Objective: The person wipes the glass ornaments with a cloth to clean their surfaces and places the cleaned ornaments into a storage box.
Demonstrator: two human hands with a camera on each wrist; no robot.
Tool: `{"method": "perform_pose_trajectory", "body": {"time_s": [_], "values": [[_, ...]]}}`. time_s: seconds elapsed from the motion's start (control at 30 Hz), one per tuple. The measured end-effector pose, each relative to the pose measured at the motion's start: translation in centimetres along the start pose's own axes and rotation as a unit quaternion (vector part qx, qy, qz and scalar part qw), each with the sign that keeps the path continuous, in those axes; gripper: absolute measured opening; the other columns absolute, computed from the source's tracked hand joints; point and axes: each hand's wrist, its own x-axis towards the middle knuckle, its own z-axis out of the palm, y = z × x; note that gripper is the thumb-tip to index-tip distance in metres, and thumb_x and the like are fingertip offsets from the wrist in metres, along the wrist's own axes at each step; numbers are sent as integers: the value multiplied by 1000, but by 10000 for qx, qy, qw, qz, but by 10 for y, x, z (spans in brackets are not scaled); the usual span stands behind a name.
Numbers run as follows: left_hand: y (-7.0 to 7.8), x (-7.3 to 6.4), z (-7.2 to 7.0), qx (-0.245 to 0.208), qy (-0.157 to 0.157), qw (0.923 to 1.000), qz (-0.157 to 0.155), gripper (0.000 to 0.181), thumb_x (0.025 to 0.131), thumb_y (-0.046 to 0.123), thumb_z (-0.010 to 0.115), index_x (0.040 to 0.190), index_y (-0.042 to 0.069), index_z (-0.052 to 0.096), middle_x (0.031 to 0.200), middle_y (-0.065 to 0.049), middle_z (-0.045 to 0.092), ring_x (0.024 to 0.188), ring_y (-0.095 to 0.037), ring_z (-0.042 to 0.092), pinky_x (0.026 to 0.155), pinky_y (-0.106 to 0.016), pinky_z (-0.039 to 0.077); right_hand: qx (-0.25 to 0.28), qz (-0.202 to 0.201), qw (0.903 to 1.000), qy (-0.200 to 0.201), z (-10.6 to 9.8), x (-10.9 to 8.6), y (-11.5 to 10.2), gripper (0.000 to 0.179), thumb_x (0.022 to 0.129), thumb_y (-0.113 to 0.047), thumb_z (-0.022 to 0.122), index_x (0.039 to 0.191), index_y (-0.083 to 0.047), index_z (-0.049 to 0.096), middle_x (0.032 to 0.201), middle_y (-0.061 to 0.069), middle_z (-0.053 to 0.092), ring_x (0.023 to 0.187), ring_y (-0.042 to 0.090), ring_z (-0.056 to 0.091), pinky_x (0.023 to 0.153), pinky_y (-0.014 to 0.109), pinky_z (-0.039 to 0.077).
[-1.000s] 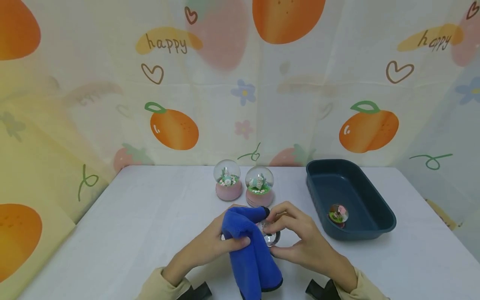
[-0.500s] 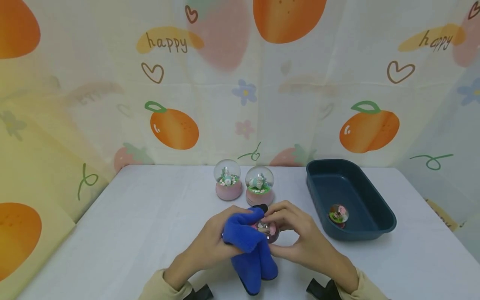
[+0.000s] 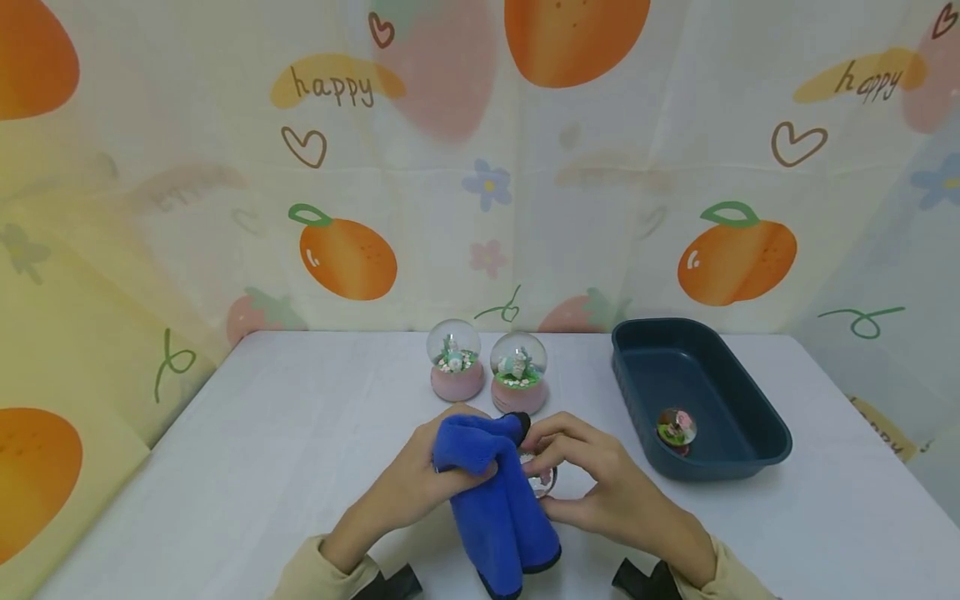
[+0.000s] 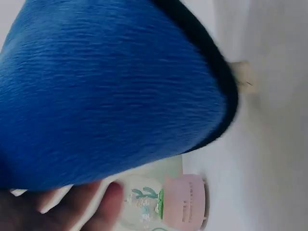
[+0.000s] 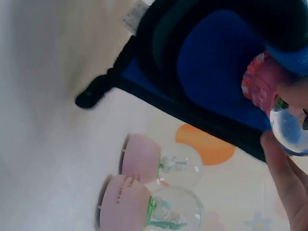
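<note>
In the head view my left hand (image 3: pixel 412 471) grips a blue cloth (image 3: pixel 498 500) with black edging, whose lower end hangs toward the table. The cloth wraps one side of a small snow globe (image 3: pixel 543 482), and my right hand (image 3: pixel 603 471) pinches the globe between thumb and fingers. Up close in the right wrist view, the globe's pink base (image 5: pixel 260 84) lies against the cloth, while its clear glass ball (image 5: pixel 291 131) sits by my fingers. Cloth fills most of the left wrist view and hides much of that hand.
Just beyond my hands stand two larger snow globes (image 3: pixel 455 360) (image 3: pixel 519 372) on pink bases. To the right is a dark blue tray (image 3: pixel 701 358) with another small snow globe (image 3: pixel 677 429) inside. A patterned backdrop (image 3: pixel 600 192) rises behind the white table (image 3: pixel 300 400).
The cloth bunched up toward the globe half a second ago and has dropped longer again. The globe has turned and shows less now. Both hands stay close together, shifting slightly.
</note>
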Motion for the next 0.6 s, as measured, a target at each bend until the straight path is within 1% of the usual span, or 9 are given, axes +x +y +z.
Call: {"method": "perform_pose_trajectory", "body": {"time_s": [0.07, 0.1, 0.13, 0.2, 0.27, 0.37, 0.43, 0.47, 0.6], "values": [[0, 0, -1, -117, -394, 9985, -349, 37, 95, 24, 64, 129, 15, 53, 120, -3, 64, 110, -16, 61, 95, -35, 50, -68, -47, 9999, 58, 0, 0, 0, 49, 64, 15, 81, 103, -12, 67, 114, 8, 61, 102, 17, 59, 84, 19, 53], [-1, 0, -1, -163, -576, 9971, -478, 39, 95, 27, 63, 131, 17, 51, 122, -2, 63, 113, -17, 60, 96, -36, 49, -62, -79, 9999, 76, 0, 0, 0, 49, 63, 16, 81, 102, -11, 68, 114, 9, 61, 102, 18, 59, 84, 19, 53], [-1, 0, -1, -175, -702, 9959, -542, 40, 95, 28, 63, 132, 18, 50, 122, -1, 63, 113, -17, 60, 96, -36, 49, -73, -99, 9999, 82, 1, -1, 0, 49, 63, 16, 81, 102, -11, 68, 114, 9, 61, 103, 18, 59, 85, 19, 53], [-1, 0, -1, -189, -821, 9949, -556, 41, 94, 29, 64, 131, 19, 51, 121, 0, 63, 113, -17, 61, 96, -35, 49, -126, -96, 9999, 68, 1, -1, 0, 49, 63, 16, 80, 102, -11, 67, 115, 10, 60, 104, 18, 59, 86, 20, 53], [0, 0, 0, -227, -743, 9957, -513, 40, 92, 26, 67, 129, 19, 52, 118, 0, 65, 109, -17, 63, 94, -33, 51, -247, -31, 9997, 50, 1, 0, -1, 51, 63, 15, 81, 104, -12, 66, 117, 9, 60, 106, 18, 60, 88, 20, 53], [0, 0, 2, -116, -450, 9986, -259, 40, 89, 20, 71, 126, 17, 55, 116, -3, 67, 105, -16, 65, 92, -33, 52, -314, 190, 9993, -1, 0, 1, -1, 55, 66, 12, 82, 111, -13, 64, 118, 8, 58, 105, 16, 60, 85, 21, 54], [0, 0, 5, -17, -258, 9996, -107, 40, 88, 17, 72, 125, 16, 56, 116, -5, 68, 105, -15, 65, 92, -33, 52, -188, 365, 9991, -36, -1, 1, 0, 56, 68, 11, 82, 116, -12, 62, 119, 8, 58, 105, 15, 61, 82, 22, 56], [0, -1, 5, 84, -172, 9998, 34, 41, 87, 16, 73, 125, 15, 57, 117, -6, 69, 105, -15, 65, 92, -32, 52, -86, 446, 9990, -57, -1, 0, 0, 56, 70, 10, 81, 118, -11, 62, 119, 8, 58, 105, 13, 61, 81, 23, 57], [0, -1, 7, 386, 69, 9982, 464, 38, 86, 8, 72, 122, 14, 60, 117, -7, 70, 108, -14, 65, 94, -33, 51, 296, 637, 9975, -79, -2, -1, 1, 48, 74, 8, 80, 114, -12, 63, 119, 8, 57, 104, 14, 62, 78, 28, 59]]}}
